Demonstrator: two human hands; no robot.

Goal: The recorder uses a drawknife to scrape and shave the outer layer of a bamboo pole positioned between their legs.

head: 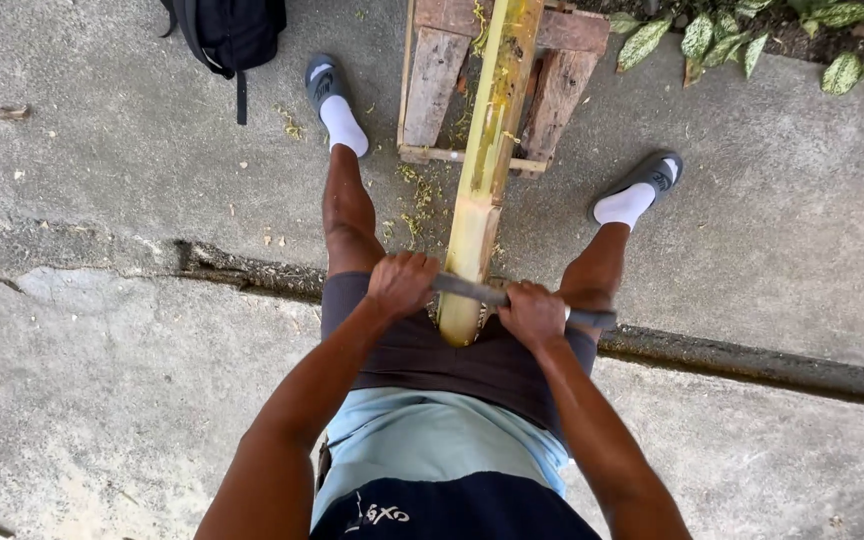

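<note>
Across the bamboo pole (480, 200), both hands, left hand (401, 283) and right hand (532, 313), clench a blade (472, 290) at either end, braced for even scraping pressure.

Bamboo pole (487, 150) runs off the top edge; its near end sits hidden behind the blade (472, 290). Blade's ends covered by left hand (402, 283) and right hand (532, 312). Black backpack (227, 35) and wooden pallet (552, 60) cut off at top. Leafy plant (752, 35) cropped too.
</note>
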